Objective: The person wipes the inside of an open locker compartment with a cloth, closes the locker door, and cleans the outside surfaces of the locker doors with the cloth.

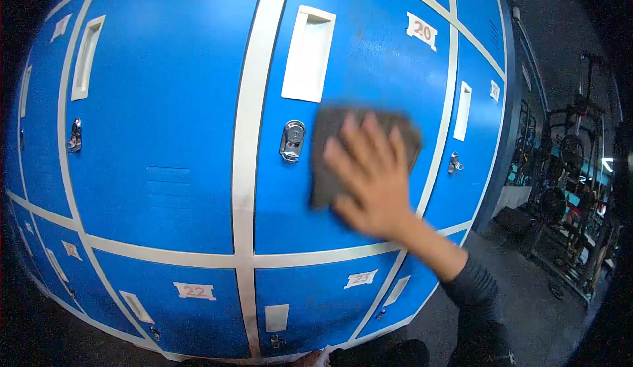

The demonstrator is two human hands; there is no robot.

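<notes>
My right hand (pixel 376 176) lies with fingers spread on a dark grey cloth (pixel 321 186), holding it against the blue door of locker 20 (pixel 369 57). Hand and cloth are blurred by motion. Just left of the cloth is the door's round metal lock (pixel 292 141), under a white recessed handle (pixel 308 54). At the bottom edge, only a small part of my left hand (pixel 306 360) shows. It is closed at a small white thing (pixel 324 356) whose kind I cannot make out.
More blue lockers with white frames surround this door, among them locker 22 (pixel 184 314) below left and locker 23 (pixel 316 294) directly below. Dark gym equipment (pixel 567 163) stands to the right on the grey floor (pixel 508 275).
</notes>
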